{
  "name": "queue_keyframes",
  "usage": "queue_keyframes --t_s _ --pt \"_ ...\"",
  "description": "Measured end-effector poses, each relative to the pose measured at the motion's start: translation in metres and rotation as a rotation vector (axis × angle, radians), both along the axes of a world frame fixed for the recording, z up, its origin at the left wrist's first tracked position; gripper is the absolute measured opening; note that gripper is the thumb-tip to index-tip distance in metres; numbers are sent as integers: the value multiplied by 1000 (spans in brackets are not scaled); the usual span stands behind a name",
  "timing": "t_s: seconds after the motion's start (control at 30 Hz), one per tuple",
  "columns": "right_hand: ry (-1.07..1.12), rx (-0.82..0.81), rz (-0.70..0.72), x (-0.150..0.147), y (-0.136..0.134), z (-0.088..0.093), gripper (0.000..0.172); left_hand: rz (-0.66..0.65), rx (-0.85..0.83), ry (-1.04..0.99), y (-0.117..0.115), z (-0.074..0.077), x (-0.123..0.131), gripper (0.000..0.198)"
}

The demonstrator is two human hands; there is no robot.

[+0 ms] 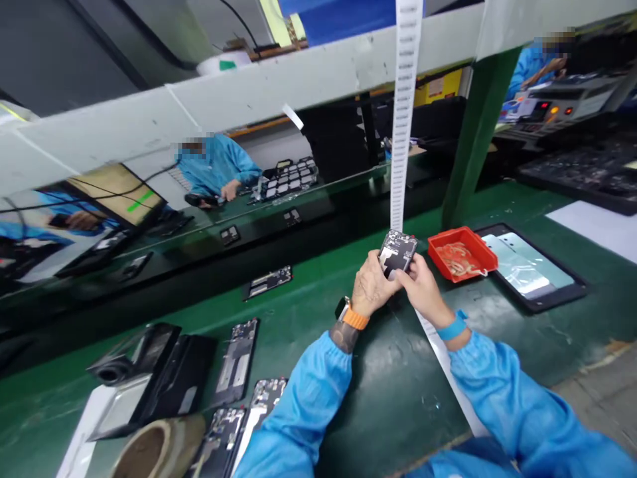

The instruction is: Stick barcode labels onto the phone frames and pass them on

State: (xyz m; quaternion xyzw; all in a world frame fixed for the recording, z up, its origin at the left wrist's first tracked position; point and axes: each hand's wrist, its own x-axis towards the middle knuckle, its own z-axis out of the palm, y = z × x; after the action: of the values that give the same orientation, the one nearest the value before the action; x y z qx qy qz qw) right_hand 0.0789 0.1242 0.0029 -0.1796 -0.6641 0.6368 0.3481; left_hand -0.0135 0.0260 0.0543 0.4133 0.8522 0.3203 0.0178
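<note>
An opened smartphone (397,253) with its inner boards showing is held up over the green bench. My left hand (372,285) is closed around its left side and lower end. At the lower right, my right hand (422,287) grips its edge, the thumb close to the other thumb. Behind the phone hangs a long white label strip (402,126) printed with barcode-like marks. Just right of my right hand sits a red tray (462,252) with small pale strips in it. My fingers behind the phone are hidden.
More opened phones (236,362) lie at the left, beside a black device (154,378) and a tape roll (159,451). A black tray (567,292) with light-green panels (527,262) is at the right. A green post (472,126) stands behind. Co-workers (213,166) sit across the bench.
</note>
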Motion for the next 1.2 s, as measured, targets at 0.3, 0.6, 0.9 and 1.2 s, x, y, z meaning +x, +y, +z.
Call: queue_keyframes --t_s 0.3,0.6,0.9,1.2 --pt "-115 103 -50 10 20 7 36 -436 289 -811 -26 -8 6 64" --pt "-203 333 77 22 -1 23 36 65 663 -1038 -7 -26 18 43" --pt "-171 736 -6 24 -7 28 19 -129 795 -1523 -18 -8 9 47" --pt "-160 782 -3 27 -5 37 10 -115 697 -1550 -21 1 9 56"
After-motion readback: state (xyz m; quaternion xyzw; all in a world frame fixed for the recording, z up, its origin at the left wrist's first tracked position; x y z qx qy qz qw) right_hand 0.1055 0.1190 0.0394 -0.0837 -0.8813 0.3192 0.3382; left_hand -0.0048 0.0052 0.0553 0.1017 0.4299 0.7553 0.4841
